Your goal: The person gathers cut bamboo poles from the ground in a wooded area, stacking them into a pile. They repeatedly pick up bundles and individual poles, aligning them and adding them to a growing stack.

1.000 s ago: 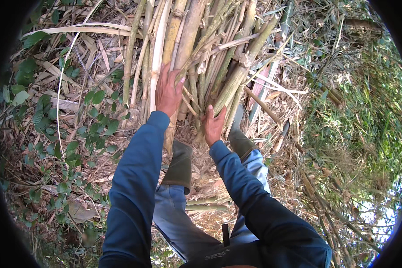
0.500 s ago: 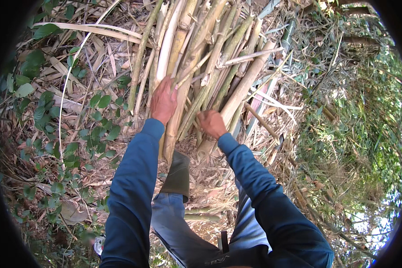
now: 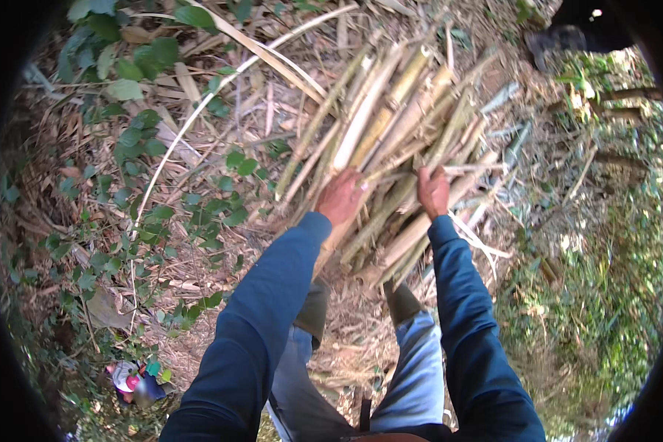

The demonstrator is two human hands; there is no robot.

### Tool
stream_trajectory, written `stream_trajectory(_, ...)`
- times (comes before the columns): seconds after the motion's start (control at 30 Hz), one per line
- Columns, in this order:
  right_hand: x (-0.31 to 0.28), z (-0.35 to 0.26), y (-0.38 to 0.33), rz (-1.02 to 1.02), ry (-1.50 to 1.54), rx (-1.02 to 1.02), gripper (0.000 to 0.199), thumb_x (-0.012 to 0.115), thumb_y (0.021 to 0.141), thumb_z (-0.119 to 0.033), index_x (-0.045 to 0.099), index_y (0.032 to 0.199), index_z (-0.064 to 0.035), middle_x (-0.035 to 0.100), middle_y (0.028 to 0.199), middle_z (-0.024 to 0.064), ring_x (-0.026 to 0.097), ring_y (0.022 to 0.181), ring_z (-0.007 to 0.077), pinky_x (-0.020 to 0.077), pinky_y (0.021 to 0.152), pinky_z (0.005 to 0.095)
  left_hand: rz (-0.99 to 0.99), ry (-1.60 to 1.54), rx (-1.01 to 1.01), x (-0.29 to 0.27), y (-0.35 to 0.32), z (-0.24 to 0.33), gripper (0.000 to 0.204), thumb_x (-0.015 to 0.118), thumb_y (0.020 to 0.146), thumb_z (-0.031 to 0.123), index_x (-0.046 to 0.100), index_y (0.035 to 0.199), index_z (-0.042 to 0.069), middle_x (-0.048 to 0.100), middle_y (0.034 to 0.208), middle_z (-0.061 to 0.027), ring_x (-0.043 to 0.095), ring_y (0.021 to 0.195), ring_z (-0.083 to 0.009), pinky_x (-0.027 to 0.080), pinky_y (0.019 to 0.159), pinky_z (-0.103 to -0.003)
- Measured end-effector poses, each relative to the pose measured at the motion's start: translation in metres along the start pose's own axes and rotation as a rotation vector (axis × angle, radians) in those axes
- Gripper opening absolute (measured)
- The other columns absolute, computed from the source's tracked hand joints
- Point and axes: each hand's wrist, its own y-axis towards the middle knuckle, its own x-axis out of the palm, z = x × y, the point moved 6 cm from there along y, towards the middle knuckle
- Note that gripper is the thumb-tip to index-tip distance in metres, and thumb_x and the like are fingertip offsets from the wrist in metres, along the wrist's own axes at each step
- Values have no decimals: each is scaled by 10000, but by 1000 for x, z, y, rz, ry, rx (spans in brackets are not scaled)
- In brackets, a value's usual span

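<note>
A pile of cut bamboo poles [image 3: 387, 118] lies slanted on the ground in front of me, some yellow-brown, some greenish, with one pale split length [image 3: 365, 110] among them. My left hand [image 3: 339, 197] is closed over a pole on the pile's left side; its fingertips are partly hidden. My right hand [image 3: 433, 191] is on the pile's right side, its fingers wrapped round a thin bamboo stick beside a pale crosswise stick [image 3: 473, 168]. Both arms reach forward, and the near pole ends lie close in front of my boots [image 3: 313, 313].
Dry leaves and bamboo strips cover the ground. Leafy green plants [image 3: 136, 136] and a long bent pale strip [image 3: 171, 151] are on the left. Dense greenery [image 3: 567, 324] is on the right. A dark shoe and trouser leg [image 3: 578, 40] show at the far right.
The pile appears farther right and more slanted, as the view has shifted. My right hand has moved forward and away from my left. A dark leg now shows at the far right.
</note>
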Motion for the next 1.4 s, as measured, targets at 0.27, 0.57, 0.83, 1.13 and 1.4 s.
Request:
stream_trajectory(0.27,95,5,-200,-318,212,48,419,511,942,-321,431,1084,65,591,819,344,607,786,475,489,741,516,48,-126,84,-15,2,14,479,596,905,280,473,1304,43,467,1349,-174,459,1237,-338,373,1038,-396)
stream_trajectory(0.57,83,61,-114,-326,194,30,298,466,930,-230,617,907,26,626,693,231,628,575,335,531,562,444,-44,160,101,11,-39,-12,694,619,886,342,326,1415,2,358,1435,-233,271,1374,-367,245,1125,-396)
stream_trajectory(0.83,73,164,37,103,1175,586,393,484,966,-336,488,1116,27,588,908,148,630,777,237,559,647,388,133,306,65,38,-43,5,640,580,882,292,348,1390,-20,227,1501,-231,153,1418,-362,95,1154,-500)
stream_trajectory(1.13,24,102,110,289,897,15,217,484,933,-178,545,1063,-15,596,898,92,587,736,197,506,624,313,118,193,87,48,-54,-6,627,555,899,259,307,1408,-10,256,1485,-232,142,1419,-367,55,1152,-514)
stream_trajectory(1.4,50,31,152,-278,738,293,264,608,893,-285,619,964,-31,610,803,49,592,651,153,511,540,266,221,201,80,30,-57,-30,453,447,953,225,419,1357,22,320,1467,-182,209,1403,-345,115,1160,-472)
